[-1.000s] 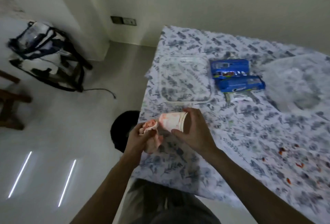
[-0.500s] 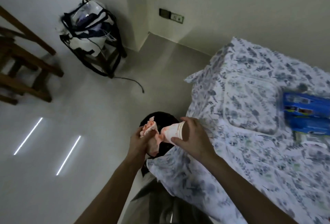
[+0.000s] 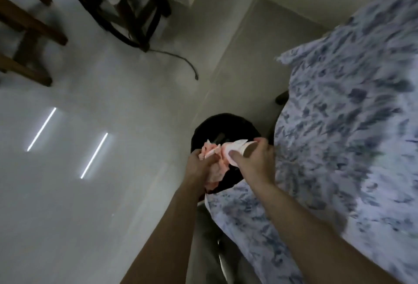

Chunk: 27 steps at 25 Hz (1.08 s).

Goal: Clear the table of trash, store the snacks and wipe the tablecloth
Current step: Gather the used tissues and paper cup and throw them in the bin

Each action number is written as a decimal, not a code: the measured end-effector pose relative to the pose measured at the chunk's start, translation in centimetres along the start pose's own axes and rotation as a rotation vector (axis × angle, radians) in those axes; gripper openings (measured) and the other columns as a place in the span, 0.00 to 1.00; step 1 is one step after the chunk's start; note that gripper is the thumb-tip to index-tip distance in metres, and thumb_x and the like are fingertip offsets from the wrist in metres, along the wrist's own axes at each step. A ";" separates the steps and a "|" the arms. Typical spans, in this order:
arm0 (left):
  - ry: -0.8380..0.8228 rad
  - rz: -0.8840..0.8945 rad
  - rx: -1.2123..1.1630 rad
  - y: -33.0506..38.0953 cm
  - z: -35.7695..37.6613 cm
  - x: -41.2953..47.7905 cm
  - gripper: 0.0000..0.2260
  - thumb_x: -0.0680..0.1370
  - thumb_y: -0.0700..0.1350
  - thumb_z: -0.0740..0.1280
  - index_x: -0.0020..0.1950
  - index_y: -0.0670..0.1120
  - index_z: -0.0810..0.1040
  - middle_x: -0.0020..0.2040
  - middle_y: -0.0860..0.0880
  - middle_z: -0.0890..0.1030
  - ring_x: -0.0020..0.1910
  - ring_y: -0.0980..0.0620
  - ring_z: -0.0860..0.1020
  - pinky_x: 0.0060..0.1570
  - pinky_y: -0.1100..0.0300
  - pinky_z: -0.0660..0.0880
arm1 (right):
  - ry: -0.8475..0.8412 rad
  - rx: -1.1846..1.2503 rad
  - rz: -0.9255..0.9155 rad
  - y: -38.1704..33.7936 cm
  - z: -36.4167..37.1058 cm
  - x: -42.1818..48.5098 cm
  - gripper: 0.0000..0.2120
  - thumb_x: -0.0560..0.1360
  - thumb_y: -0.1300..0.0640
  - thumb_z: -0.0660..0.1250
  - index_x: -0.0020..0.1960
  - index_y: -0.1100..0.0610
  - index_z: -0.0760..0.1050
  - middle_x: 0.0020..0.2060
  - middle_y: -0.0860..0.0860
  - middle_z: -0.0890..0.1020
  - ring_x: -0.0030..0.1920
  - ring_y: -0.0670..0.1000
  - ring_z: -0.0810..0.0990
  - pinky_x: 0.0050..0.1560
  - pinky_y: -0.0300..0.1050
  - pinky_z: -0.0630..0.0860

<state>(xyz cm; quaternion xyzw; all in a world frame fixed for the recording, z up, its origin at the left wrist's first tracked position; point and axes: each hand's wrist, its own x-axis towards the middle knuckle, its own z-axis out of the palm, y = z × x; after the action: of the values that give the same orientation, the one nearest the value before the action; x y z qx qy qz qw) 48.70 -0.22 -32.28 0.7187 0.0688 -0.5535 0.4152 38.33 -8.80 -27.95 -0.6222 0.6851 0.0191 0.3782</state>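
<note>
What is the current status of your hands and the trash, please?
Left hand grips stained tissue. Right hand grips paper cup. Both above black bin. Nothing blocking.

pretty dim shot, whole frame soft with motion blur, worst on the tablecloth [image 3: 352,125]; two bright light streaks glare off the glossy floor [image 3: 90,193], edges bend from wide-angle lens

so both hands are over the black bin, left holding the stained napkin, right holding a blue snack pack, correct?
Not quite. In the head view the right hand holds a stained paper cup, not a blue snack pack. Left hand does hold the stained napkin, both over the black bin.
</note>
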 end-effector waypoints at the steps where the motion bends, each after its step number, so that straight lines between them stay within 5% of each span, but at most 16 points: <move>1: -0.001 -0.009 0.009 -0.9 0.1 2.0 0.16 0.72 0.42 0.73 0.57 0.40 0.76 0.49 0.42 0.82 0.47 0.44 0.82 0.49 0.49 0.80 | -0.024 -0.025 0.022 0.6 1.9 1.4 0.36 0.65 0.45 0.75 0.66 0.57 0.64 0.63 0.58 0.69 0.61 0.61 0.71 0.54 0.52 0.72; 4: 0.005 -0.028 0.076 -3.6 1.0 7.4 0.17 0.72 0.46 0.73 0.57 0.41 0.76 0.51 0.41 0.81 0.51 0.42 0.81 0.51 0.47 0.80 | -0.140 -0.055 0.035 2.8 6.8 5.5 0.36 0.67 0.42 0.73 0.67 0.57 0.64 0.64 0.58 0.69 0.61 0.60 0.71 0.54 0.50 0.71; 9: -0.132 -0.043 0.130 -6.4 1.1 11.9 0.27 0.74 0.41 0.72 0.70 0.42 0.67 0.61 0.43 0.77 0.59 0.43 0.78 0.60 0.44 0.76 | -0.304 -0.066 -0.037 5.8 9.7 8.8 0.28 0.75 0.51 0.66 0.70 0.58 0.63 0.66 0.58 0.70 0.62 0.59 0.72 0.58 0.48 0.70; 16: -0.175 0.064 0.327 -0.3 0.2 2.4 0.09 0.76 0.38 0.67 0.56 0.41 0.76 0.48 0.44 0.81 0.45 0.48 0.78 0.46 0.50 0.78 | -0.361 -0.142 -0.264 0.8 0.3 3.5 0.21 0.77 0.52 0.63 0.67 0.58 0.65 0.64 0.57 0.70 0.61 0.57 0.73 0.58 0.50 0.72; 19: -0.200 0.187 0.423 5.1 1.6 -4.7 0.08 0.77 0.40 0.65 0.54 0.40 0.75 0.45 0.43 0.82 0.39 0.45 0.81 0.36 0.59 0.76 | -0.290 -0.142 -0.423 -1.5 -8.0 -1.3 0.18 0.78 0.55 0.62 0.66 0.58 0.67 0.64 0.55 0.71 0.61 0.56 0.73 0.58 0.48 0.72; 22: -0.239 0.310 0.482 9.8 4.1 -12.0 0.09 0.77 0.43 0.65 0.54 0.42 0.77 0.47 0.41 0.83 0.42 0.40 0.82 0.45 0.47 0.80 | -0.150 -0.163 -0.565 -1.7 -15.0 -6.5 0.16 0.77 0.58 0.61 0.65 0.58 0.69 0.63 0.55 0.72 0.60 0.55 0.74 0.58 0.50 0.73; 27: -0.338 0.457 0.553 12.4 8.9 -19.8 0.03 0.77 0.45 0.65 0.47 0.51 0.78 0.45 0.46 0.83 0.47 0.46 0.82 0.52 0.47 0.79 | 0.094 0.091 -0.473 2.9 -22.3 -13.2 0.15 0.79 0.57 0.61 0.65 0.55 0.69 0.63 0.51 0.71 0.61 0.49 0.73 0.57 0.41 0.72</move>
<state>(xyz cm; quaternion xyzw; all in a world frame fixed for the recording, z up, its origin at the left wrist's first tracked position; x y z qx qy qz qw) 41.53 -7.09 -9.35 0.6989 -0.3139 -0.5550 0.3240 24.01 -8.18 -6.17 -0.7480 0.5373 -0.1299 0.3673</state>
